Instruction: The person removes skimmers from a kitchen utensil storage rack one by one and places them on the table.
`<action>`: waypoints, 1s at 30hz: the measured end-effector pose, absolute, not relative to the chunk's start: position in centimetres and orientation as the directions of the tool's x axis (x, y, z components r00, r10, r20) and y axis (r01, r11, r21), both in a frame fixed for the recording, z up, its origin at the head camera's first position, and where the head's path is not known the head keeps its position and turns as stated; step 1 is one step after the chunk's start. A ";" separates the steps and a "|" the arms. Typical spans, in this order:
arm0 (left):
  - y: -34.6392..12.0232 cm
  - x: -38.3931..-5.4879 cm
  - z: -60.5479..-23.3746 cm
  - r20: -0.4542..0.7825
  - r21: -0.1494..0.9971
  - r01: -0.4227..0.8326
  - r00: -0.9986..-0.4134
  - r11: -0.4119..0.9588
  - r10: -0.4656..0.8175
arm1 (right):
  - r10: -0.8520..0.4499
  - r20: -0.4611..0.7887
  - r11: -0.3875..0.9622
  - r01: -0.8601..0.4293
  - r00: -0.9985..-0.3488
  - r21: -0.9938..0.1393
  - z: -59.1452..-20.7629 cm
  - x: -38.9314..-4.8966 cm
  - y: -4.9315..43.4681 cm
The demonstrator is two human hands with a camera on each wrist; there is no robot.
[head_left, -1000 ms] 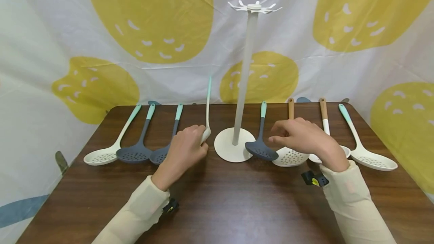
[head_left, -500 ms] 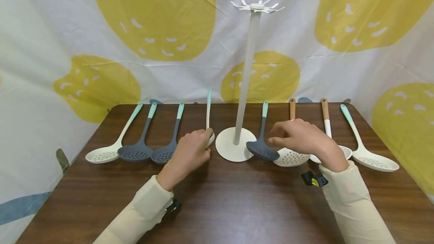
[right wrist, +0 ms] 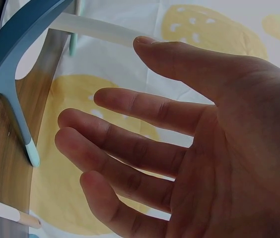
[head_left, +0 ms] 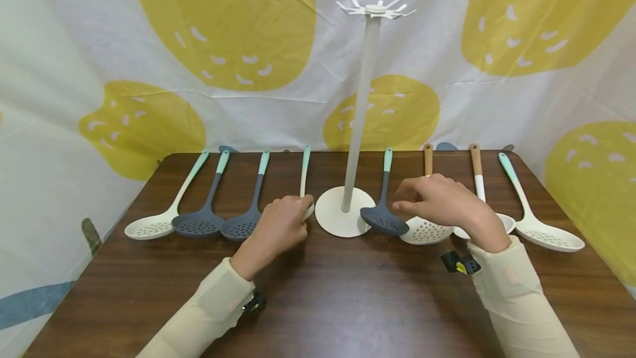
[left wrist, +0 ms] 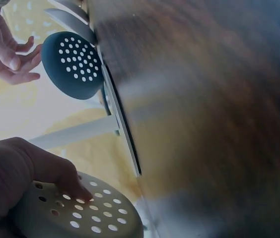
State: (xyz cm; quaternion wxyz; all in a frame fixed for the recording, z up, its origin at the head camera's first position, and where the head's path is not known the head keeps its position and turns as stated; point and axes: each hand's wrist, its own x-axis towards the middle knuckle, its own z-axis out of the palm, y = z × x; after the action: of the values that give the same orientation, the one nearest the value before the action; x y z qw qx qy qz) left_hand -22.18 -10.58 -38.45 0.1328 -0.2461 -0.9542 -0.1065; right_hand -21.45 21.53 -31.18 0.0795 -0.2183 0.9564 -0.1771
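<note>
In the head view, my left hand [head_left: 275,225] holds a white skimmer [head_left: 305,175] with a mint handle tip by its head, just left of the stand. The left wrist view shows the thumb on the perforated skimmer head [left wrist: 107,210]; the other fingers are hidden. The skimmer's handle points toward the back edge. My right hand [head_left: 442,198] hovers over a white skimmer [head_left: 424,231] with a wooden handle, holding nothing. Its fingers [right wrist: 145,148] are spread and slightly bent in the right wrist view. Close to its fingertips lies a dark blue skimmer [head_left: 383,219].
A white stand [head_left: 361,104] with hooks on top rises from a round base [head_left: 328,217] mid-table. Two dark skimmers [head_left: 199,224] and a white slotted spoon [head_left: 151,226] lie left. Another white slotted spoon [head_left: 549,236] lies right, near a white wooden-handled utensil [head_left: 480,187]. Patterned cloth hangs behind.
The white skimmer's handle has come down from a raised position toward the table. My left hand has shifted slightly right and nearer with its head. The right hand stays in place.
</note>
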 end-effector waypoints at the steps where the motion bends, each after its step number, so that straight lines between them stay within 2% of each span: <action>1: -10.6 -22.2 -38.5 0.296 0.138 0.496 -0.846 0.857 0.442 | -0.447 -0.074 0.841 -0.391 -0.891 -0.374 -31.2 -21.5 21.5; 10: -10.9 -22.3 -38.6 0.218 0.151 0.490 -0.864 0.859 0.454 | -0.449 -0.073 0.841 -0.394 -0.890 -0.371 -31.0 -21.5 21.3; 19: -10.9 -22.3 -38.5 0.148 0.099 0.496 -0.864 0.862 0.480 | -0.450 -0.081 0.845 -0.394 -0.890 -0.361 -30.9 -21.4 21.2; 30: -10.7 -22.1 -38.3 0.027 0.144 0.521 -0.852 0.841 0.523 | -0.437 -0.099 0.854 -0.377 -0.894 -0.358 -31.0 -21.4 21.2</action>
State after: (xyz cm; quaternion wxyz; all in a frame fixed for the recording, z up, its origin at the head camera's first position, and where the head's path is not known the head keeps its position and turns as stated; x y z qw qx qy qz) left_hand -22.11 -10.69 -38.29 -0.0070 -0.2721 -0.9594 -0.0733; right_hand -21.38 21.18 -31.05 0.0887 -0.2122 0.9588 -0.1668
